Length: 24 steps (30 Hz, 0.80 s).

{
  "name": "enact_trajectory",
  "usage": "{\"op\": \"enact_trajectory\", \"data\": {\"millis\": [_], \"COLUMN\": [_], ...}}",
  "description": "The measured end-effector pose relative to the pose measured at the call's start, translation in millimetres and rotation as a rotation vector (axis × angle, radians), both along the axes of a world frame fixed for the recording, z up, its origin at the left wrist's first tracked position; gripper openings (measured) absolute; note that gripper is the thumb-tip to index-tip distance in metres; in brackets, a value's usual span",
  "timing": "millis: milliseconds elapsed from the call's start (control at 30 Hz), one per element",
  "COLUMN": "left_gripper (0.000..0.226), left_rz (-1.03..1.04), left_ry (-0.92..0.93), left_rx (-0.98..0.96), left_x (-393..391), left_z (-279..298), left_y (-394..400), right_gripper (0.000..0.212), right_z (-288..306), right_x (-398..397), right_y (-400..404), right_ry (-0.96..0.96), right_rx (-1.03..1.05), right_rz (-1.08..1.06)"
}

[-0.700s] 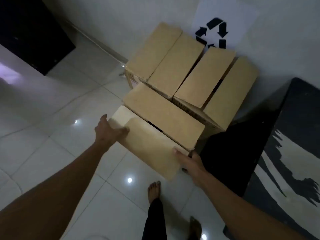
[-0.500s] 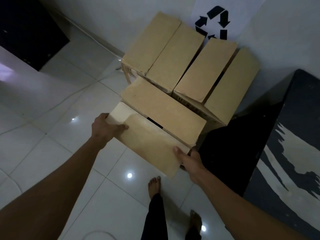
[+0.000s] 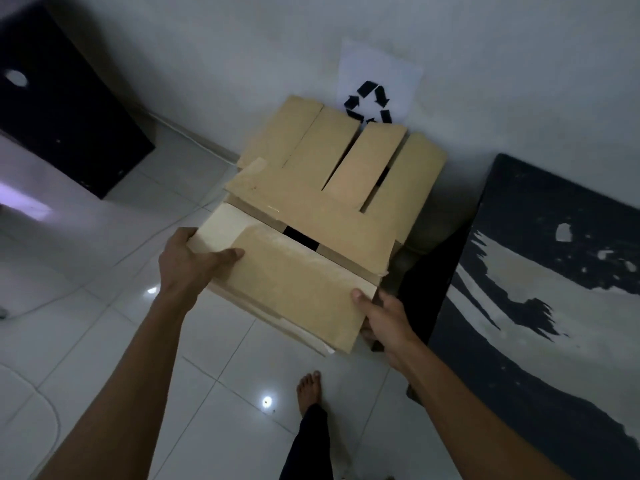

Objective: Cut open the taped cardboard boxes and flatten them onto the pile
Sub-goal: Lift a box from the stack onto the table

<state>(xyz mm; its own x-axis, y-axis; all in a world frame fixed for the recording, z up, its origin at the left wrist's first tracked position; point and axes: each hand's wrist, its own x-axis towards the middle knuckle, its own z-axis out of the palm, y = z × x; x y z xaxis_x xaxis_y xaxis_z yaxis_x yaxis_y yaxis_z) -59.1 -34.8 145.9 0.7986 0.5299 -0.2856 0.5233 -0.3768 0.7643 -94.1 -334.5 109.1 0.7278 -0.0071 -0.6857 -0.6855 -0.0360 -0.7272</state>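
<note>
Grip: both hands hold the box, thumbs on top, fingers curled under its edges.
Left hand [image 3: 188,263]: pinches the near flap's nine o'clock end.
Box [image 3: 304,237]: flattened, lying over the pile by the wall.
Right hand [image 3: 384,320]: grips the flap's four o'clock corner.
Sign [image 3: 375,88]: recycling sheet on the wall at twelve o'clock.
Rug [image 3: 540,271]: dark, at three o'clock.

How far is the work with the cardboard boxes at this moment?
Done: the flattened box is already cut open, its flaps spread toward the recycling sign. In hand: the left hand and right hand grip its near flap at both ends. Left: laying it flat on the pile; no other taped boxes are in view.
</note>
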Motion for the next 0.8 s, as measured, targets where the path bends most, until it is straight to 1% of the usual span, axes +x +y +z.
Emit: {"op": "enact_trajectory", "data": {"millis": [133, 200, 300, 367, 433, 500, 533, 633, 733, 800], "left_gripper": [0.091, 0.086, 0.073, 0.065, 0.058, 0.049, 0.048, 0.06, 0.059, 0.055], "left_rz": [-0.076, -0.099, -0.131, -0.14, -0.191, -0.292, -0.364, -0.584, -0.731, -0.807], "left_ry": [-0.137, -0.213, -0.339, -0.409, -0.479, -0.514, -0.515, -0.519, -0.544, -0.558], "left_rx": [0.068, 0.061, 0.001, -0.08, -0.175, -0.249, -0.269, -0.245, -0.194, -0.199], "left_x": [-30.0, -41.7, -60.0, -69.8, -84.5, -98.0, -105.2, -125.4, -135.8, -140.1], "left_z": [52.8, 76.6, 106.6, 122.0, 134.3, 144.4, 147.0, 153.3, 159.1, 164.3], "left_y": [-37.3, -65.7, -119.0, -153.3, -198.7, -241.9, -262.7, -318.2, -364.0, -390.4], "right_gripper": [0.013, 0.012, 0.019, 0.023, 0.029, 0.037, 0.04, 0.043, 0.03, 0.029], "right_z": [43.9, 63.1, 94.1, 110.2, 128.5, 138.8, 142.2, 150.5, 158.0, 164.3], "right_x": [-35.6, -52.8, -80.9, -95.6, -119.6, -142.7, -155.6, -193.0, -223.2, -237.4], "right_y": [-41.8, -71.2, -122.7, -154.3, -196.7, -238.3, -258.6, -313.9, -363.6, -392.0], "right_ry": [-0.059, -0.1, -0.176, -0.206, -0.243, -0.276, -0.29, -0.285, -0.24, -0.202], "right_rx": [0.049, 0.045, 0.058, 0.065, 0.084, 0.112, 0.122, 0.084, 0.019, 0.013], "right_rz": [-0.013, -0.063, -0.177, -0.261, -0.362, -0.449, -0.486, -0.565, -0.656, -0.688]}}
